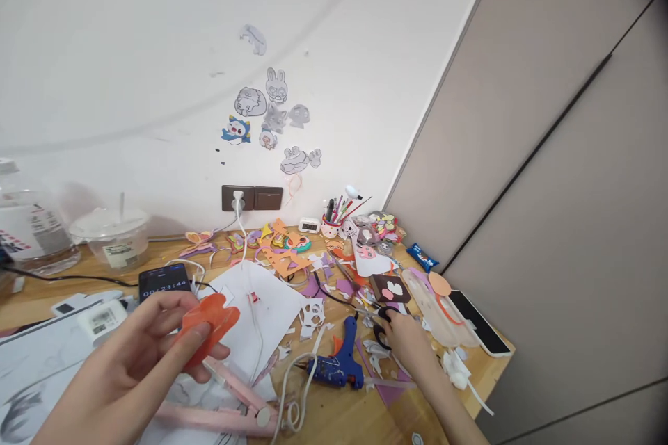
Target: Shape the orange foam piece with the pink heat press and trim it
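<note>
My left hand [133,365] is raised at the lower left, its thumb and fingers pinching an orange scalloped cut-out [213,323], perhaps paper or felt. At the right side of the desk, my right hand [410,337] has its fingers closed at the black handles of a pair of scissors [385,314]. The scissor blades point left among the scraps and are partly lost in them. Just left of the right hand lies a blue hot glue gun [342,361]. Beneath the left hand is a pink hinged tool [219,417], maybe a hair straightener.
Paper scraps [344,285] and orange cut-outs [284,250] cover the back of the desk. A phone [163,279], a lidded cup [117,240] and a bottle [34,222] stand left. A pen cup [332,226] is at the wall. White cables cross the middle.
</note>
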`<state>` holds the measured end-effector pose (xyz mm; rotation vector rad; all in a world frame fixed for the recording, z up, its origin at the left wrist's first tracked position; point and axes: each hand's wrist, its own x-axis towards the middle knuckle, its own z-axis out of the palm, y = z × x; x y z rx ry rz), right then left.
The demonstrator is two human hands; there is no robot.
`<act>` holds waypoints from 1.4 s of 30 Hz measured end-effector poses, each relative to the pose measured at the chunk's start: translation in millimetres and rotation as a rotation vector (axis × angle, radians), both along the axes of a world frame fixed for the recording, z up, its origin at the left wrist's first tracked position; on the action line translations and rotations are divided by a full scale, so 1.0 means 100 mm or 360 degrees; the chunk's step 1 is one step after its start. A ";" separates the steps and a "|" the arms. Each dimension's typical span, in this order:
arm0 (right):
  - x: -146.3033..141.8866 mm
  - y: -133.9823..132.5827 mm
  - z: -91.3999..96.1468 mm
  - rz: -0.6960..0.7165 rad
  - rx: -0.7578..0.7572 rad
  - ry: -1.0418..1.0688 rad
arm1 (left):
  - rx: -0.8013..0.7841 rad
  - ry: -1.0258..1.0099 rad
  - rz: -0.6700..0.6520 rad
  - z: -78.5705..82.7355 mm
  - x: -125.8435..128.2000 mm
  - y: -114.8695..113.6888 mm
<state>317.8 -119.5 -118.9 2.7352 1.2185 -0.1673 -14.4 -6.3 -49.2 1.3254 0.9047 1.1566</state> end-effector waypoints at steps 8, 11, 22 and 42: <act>0.01 0.17 0.18 0.0142 -0.0145 0.0048 | -0.0100 0.0170 -0.0172 0.08 -0.04 -0.13; -0.06 0.26 0.40 0.0283 -0.0115 0.0115 | -0.0073 0.0006 -0.0233 0.12 -0.04 -0.19; -1.92 0.43 1.01 0.1386 0.1359 0.1698 | 0.0112 -0.0127 -0.0086 0.21 -0.06 -0.37; -1.99 0.50 1.01 0.1456 0.1901 0.1170 | 0.1274 0.0670 0.0123 0.24 -0.22 -0.28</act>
